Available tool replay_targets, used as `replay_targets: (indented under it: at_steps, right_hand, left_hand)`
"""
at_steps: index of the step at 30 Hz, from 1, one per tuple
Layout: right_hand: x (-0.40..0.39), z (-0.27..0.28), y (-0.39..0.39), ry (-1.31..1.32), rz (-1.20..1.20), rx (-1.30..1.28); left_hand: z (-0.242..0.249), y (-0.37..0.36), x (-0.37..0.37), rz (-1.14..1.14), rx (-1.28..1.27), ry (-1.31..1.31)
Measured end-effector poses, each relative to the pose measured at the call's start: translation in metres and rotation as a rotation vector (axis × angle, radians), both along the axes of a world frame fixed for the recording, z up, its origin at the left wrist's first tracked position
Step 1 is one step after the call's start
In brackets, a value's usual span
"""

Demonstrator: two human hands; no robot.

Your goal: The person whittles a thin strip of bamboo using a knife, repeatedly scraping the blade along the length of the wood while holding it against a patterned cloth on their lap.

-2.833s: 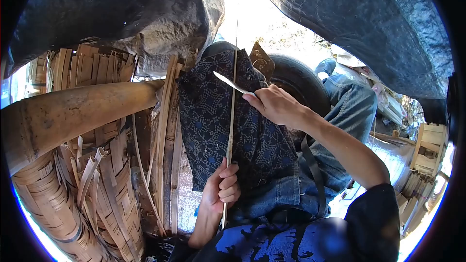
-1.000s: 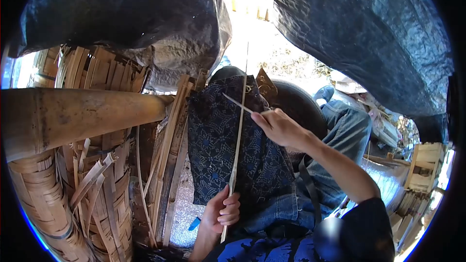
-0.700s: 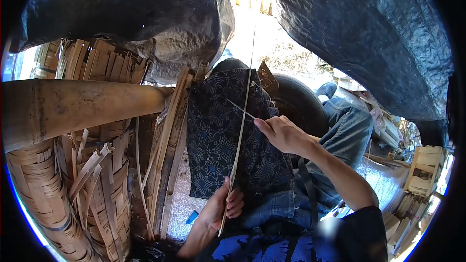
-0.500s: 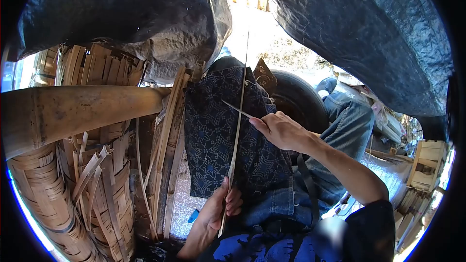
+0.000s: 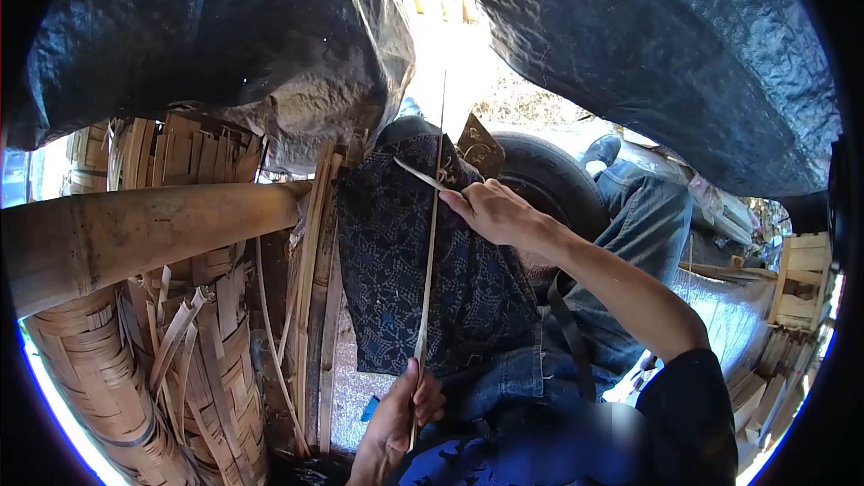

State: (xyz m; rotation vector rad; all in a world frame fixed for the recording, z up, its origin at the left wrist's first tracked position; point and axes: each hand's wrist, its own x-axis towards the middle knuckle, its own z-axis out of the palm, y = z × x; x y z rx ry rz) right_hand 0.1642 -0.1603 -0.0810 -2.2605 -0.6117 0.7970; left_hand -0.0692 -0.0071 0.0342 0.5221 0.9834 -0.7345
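Observation:
A long thin bamboo strip [image 5: 429,279] runs lengthwise over the dark patterned cloth [image 5: 387,261] on my lap. Near its lower end my left hand [image 5: 402,412] is closed around it, thumb on top. Farther up, my right hand [image 5: 495,212] grips a knife, its handle hidden in my fingers. The narrow pale blade [image 5: 418,173] points up and left and crosses the strip near my right fingertips.
A thick bamboo pole [image 5: 162,225] juts in from the left above woven bamboo baskets [image 5: 81,360]. Upright slats [image 5: 317,306] stand beside the cloth. A tire [image 5: 558,180] lies beyond my right hand, and dark plastic sheeting [image 5: 648,54] hangs overhead.
My right hand and the knife have moved up and slightly left along the strip. My left hand stays closed on the strip's lower end. The view has shifted a little.

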Motion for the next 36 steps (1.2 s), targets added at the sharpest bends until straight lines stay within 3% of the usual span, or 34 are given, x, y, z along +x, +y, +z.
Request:
replay_targets:
  at_steps: [2, 5, 8, 9, 10, 12, 14, 16, 19, 23, 25, 26, 28, 32, 34, 36]
  right_hand:
    - [0.008, 0.0, 0.004, 0.097, -0.035, -0.023]
    - [0.02, -0.023, 0.005, -0.058, 0.054, 0.001]
    - [0.038, -0.03, 0.011, -0.011, -0.012, -0.023]
    - [0.046, -0.054, 0.009, -0.151, -0.037, 0.058]
    - [0.059, -0.054, 0.012, -0.053, -0.092, -0.032]
    - [0.082, -0.082, 0.011, -0.168, -0.207, -0.077]
    - [0.092, -0.086, 0.005, -0.133, -0.462, 0.082]
    - [0.084, -0.068, 0.0, -0.063, -0.519, 0.118]
    - [0.048, -0.046, -0.015, -0.011, -0.223, 0.204]
    - [0.008, -0.044, -0.027, 0.012, -0.119, 0.182]
    - [0.005, -0.068, -0.026, -0.812, 0.011, 0.345]
    - [0.004, -0.073, -0.027, -0.806, 0.002, 0.34]
    - [0.007, -0.064, -0.023, -0.409, 0.022, 0.18]
    - [0.035, -0.054, -0.019, -0.072, -0.002, -0.01]
    - [0.045, -0.06, -0.023, -0.144, 0.137, -0.045]
    - [0.062, -0.059, -0.028, -0.04, 0.263, 0.056]
  left_hand:
    - [0.006, 0.0, -0.005, 0.002, 0.02, 0.009]
    - [0.01, 0.001, -0.018, 0.038, -0.015, 0.023]
    - [0.011, 0.004, -0.048, 0.078, -0.04, 0.02]
    - [0.007, 0.004, -0.068, 0.108, 0.023, 0.086]
    - [0.005, 0.004, -0.076, 0.138, 0.087, 0.151]
    - [0.014, 0.002, -0.067, 0.092, 0.121, 0.097]
    - [0.003, 0.003, -0.077, 0.059, 0.068, 0.111]
    - [0.004, 0.005, -0.074, 0.043, 0.084, 0.136]
    - [0.006, 0.005, -0.056, 0.14, 0.048, 0.144]
    - [0.004, 0.009, -0.054, 0.12, 0.089, 0.275]
    - [-0.001, 0.016, -0.065, 0.084, 0.116, 0.26]
    - [-0.001, 0.019, -0.069, 0.065, 0.148, 0.239]
    - [0.002, 0.022, -0.072, -0.014, 0.18, 0.277]
    - [0.021, 0.017, -0.073, -0.081, 0.256, 0.195]
    - [0.018, 0.019, -0.087, -0.086, 0.279, 0.13]
    - [0.019, 0.018, -0.092, -0.085, 0.283, 0.183]
